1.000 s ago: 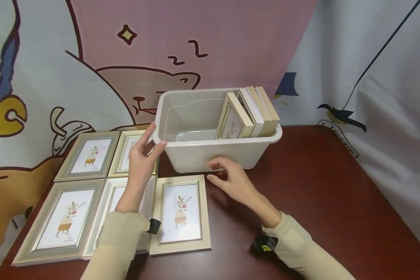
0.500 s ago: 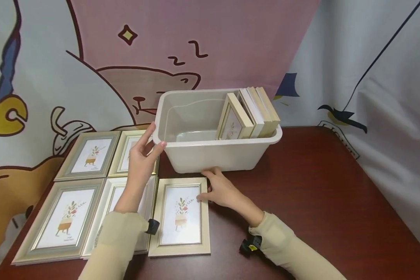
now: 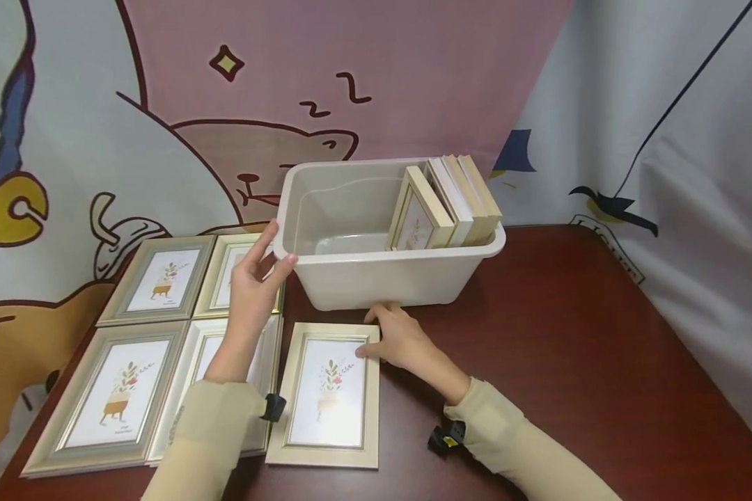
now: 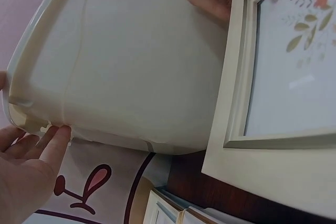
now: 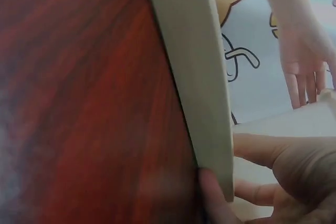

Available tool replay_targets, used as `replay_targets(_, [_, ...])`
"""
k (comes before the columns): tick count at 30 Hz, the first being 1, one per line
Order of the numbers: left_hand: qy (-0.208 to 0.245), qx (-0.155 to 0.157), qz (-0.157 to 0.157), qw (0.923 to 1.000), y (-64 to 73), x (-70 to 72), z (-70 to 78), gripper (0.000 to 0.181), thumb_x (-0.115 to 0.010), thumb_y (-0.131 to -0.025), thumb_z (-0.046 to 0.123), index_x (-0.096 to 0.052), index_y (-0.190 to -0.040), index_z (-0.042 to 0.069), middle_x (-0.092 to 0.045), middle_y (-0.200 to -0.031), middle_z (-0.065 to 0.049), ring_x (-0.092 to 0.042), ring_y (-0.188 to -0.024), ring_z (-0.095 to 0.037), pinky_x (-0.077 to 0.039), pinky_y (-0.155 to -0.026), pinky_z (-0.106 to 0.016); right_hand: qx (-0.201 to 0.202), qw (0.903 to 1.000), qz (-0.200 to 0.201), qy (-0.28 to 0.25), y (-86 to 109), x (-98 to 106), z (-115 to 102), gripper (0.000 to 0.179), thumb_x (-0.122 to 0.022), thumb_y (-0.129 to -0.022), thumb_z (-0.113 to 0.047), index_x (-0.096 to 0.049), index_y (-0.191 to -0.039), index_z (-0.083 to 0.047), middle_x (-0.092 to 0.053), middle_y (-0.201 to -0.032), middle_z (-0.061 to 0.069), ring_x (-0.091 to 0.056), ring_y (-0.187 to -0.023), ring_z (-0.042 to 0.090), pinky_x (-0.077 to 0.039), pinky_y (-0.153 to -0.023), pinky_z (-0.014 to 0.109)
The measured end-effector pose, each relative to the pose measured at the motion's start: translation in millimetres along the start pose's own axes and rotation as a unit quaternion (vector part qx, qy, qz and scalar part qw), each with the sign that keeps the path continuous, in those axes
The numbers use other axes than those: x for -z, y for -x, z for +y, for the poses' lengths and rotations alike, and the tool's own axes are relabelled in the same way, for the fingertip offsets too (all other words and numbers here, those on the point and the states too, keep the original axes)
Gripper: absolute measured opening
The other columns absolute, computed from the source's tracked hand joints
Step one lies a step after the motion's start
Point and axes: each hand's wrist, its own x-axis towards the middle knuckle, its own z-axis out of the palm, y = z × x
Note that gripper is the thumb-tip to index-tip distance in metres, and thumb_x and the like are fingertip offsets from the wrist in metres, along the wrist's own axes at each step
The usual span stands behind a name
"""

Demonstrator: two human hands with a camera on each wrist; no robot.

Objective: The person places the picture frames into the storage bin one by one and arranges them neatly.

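Though glare [image 3: 346, 416] fades it, floral print [image 3: 330, 377], cream picture frame [image 3: 371, 410]

table [image 3: 570, 348]: dark red-brown, wood-grained | backdrop cloth [image 3: 426, 83]: pink and white, cartoon-printed, creased at right

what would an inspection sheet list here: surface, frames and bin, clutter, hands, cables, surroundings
Surface: dark reddish-brown tabletop, wood-grained
Job's things: cream picture frame in front of beige plastic bin; standing frames at bin's right end; more picture frames lying left
Clutter: nothing seen
Hands: left hand touches bin's near left rim corner; right hand grips cream picture frame's far right corner
Cables: nothing seen
Surroundings: cartoon-printed cloth backdrop behind
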Motion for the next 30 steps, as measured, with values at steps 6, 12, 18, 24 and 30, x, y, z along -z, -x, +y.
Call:
replay_targets(6, [0.005,0.003,-0.002,1.0000,0.8,-0.6,0.3,0.062,-0.062,-0.095,0.002,-0.041,-0.152,0.011,-0.038,-0.161,0.004,-0.048,-0.140,-0.027,-0.050,-0.099,-0.013,0.010,0.9997,0.018,0.011,-0.5,0,1,0.027,-0.079,-0.079,-0.025,-0.065,-0.100,-0.016,-0.061,-0.123,0.015,-0.060,-0.082,0.027,-0.053,-0.067,0.037])
replay_targets(12, [-0.006,-0.003,0.003,1.0000,0.9,-0.4,1.1,0.062,-0.062,-0.095,0.003,-0.040,-0.152,0.010,-0.038,-0.160,0.002,-0.048,-0.140,-0.032,-0.050,-0.100,-0.014,0.013,0.9953,-0.002,-0.096,4.7,14,6,0.019,-0.074,-0.085,-0.016,-0.065,-0.102,-0.015,-0.068,-0.096,0.010,-0.064,-0.056,0.014,-0.054,-0.052,0.028])
replay_targets(18, [-0.002,0.000,0.002,1.0000,0.5,-1.1,1.4,0.061,-0.063,-0.095,0.002,-0.041,-0.152,0.010,-0.038,-0.161,0.003,-0.048,-0.140,-0.030,-0.050,-0.101,-0.015,0.040,0.9553,-0.054,-0.288,8.4,33,17,0.017,-0.071,-0.090,-0.006,-0.068,-0.106,-0.001,-0.071,-0.093,0.016,-0.069,-0.075,0.014,-0.064,-0.068,0.038])
replay_targets(24, [0.003,0.004,0.005,1.0000,0.9,-0.8,1.4,0.061,-0.062,-0.095,0.002,-0.041,-0.152,0.010,-0.038,-0.161,0.003,-0.048,-0.140,-0.030,-0.050,-0.100,-0.014,0.042,0.8977,-0.137,-0.417,14.5,48,28,0.035,-0.070,-0.089,-0.002,-0.064,-0.121,0.008,-0.071,-0.106,0.015,-0.071,-0.088,0.017,-0.062,-0.081,0.046])
replay_targets(30, [0.014,0.004,0.006,0.9999,0.6,-1.3,1.6,0.061,-0.062,-0.095,0.000,-0.042,-0.152,0.010,-0.039,-0.160,0.002,-0.047,-0.140,-0.032,-0.050,-0.100,-0.014,0.034,0.8777,-0.119,-0.463,22.6,57,29,0.038,-0.072,-0.087,0.000,-0.064,-0.123,0.011,-0.072,-0.115,0.016,-0.072,-0.094,0.017,-0.061,-0.085,0.045])
